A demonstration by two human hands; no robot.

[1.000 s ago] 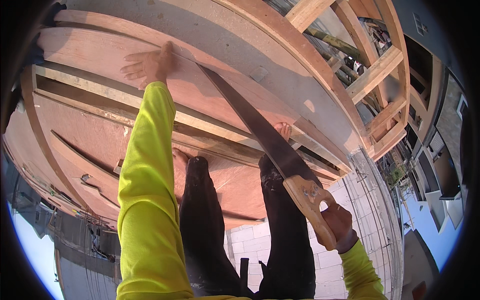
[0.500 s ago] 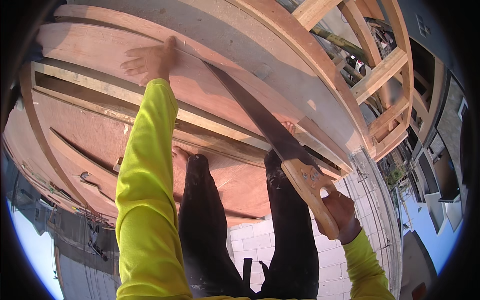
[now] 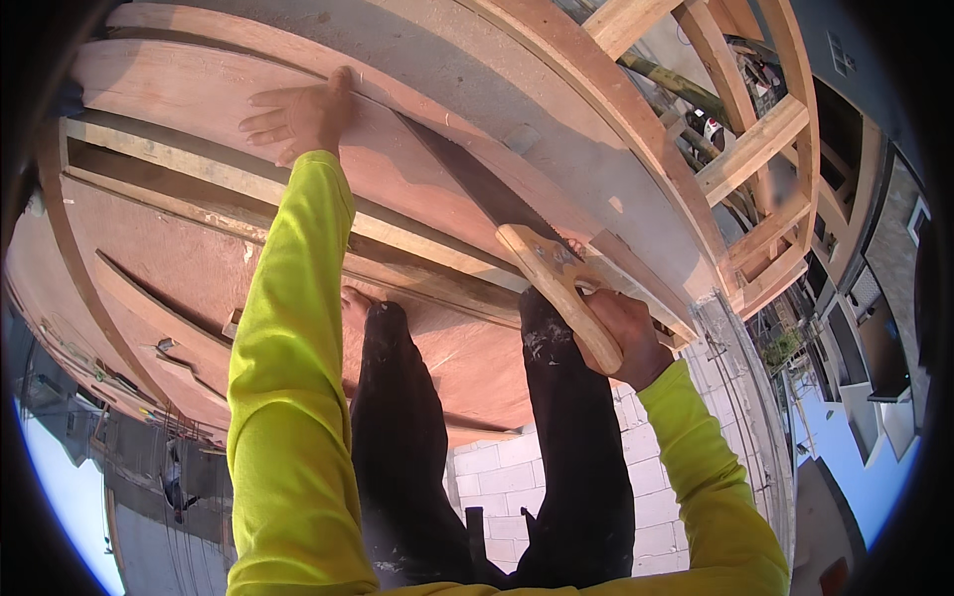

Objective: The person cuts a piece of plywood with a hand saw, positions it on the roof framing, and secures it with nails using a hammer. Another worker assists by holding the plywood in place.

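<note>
Your left grip (image 3: pixel 306 111) lies flat on the board (image 3: pixel 199 84), fingers fanned and pointing left, bearing on the wood and clasping nothing. Just right of that grip, a thin line runs along the wood to the tip of the saw (image 3: pixel 497 202) (cut or mere seam, I cannot tell which). The saw slants between your two grips, teeth facing away from you, blade over the board. At its near end your right grip (image 3: pixel 624 333) is wrapped round the wooden handle (image 3: pixel 556 288).

I'd judge your sawing to be under way, with the blade laid to the wood and no piece visibly parted. How deep any cut goes is hidden; between the saw's tip and your left grip, the wood looks whole apart from that line.

As for the surface, below and left of your left grip a curved strip (image 3: pixel 164 308) lies on a reddish panel (image 3: pixel 169 248). Nearer that grip, beams (image 3: pixel 189 159) run beside the board, toward your right grip. Beyond your left grip and the board is grey concrete (image 3: pixel 437 45), partly shaded. Your dark-trousered legs (image 3: pixel 402 427) stand left of your right grip, with a pale block wall (image 3: pixel 512 467) showing below it. Above and right of your right grip is a timber frame (image 3: pixel 745 154), then houses (image 3: pixel 868 417) and blue sky at the far right.
</note>
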